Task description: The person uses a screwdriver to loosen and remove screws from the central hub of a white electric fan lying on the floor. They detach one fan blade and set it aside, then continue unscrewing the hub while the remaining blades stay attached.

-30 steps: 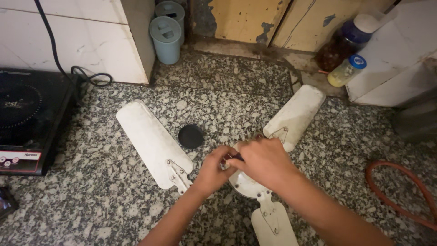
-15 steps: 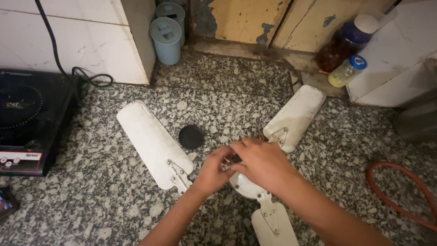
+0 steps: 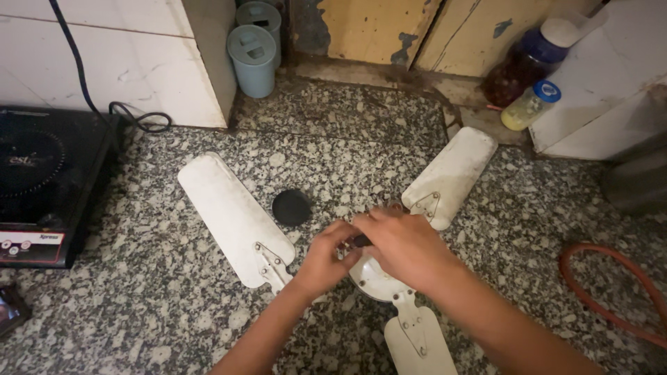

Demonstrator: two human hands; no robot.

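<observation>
Both hands on a round white metal fan hub (image 3: 375, 281) — three grimy white blades.
Left hand (image 3: 326, 260) and right hand (image 3: 403, 243) fingers pinched together on a small dark part at its centre.

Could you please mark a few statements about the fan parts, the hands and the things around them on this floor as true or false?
1. Both hands, the left hand and the right hand, meet over the white fan hub. True.
2. The black round cap sits on top of the left fan blade. False: it lies on the granite floor beside that blade.
3. An orange hose curves along the floor at the right. True.
4. Two grey-blue containers stand beside the hose. False: they stand at the far wall, beside the white tiled block.
5. The black cooktop is at the left edge. True.
</observation>
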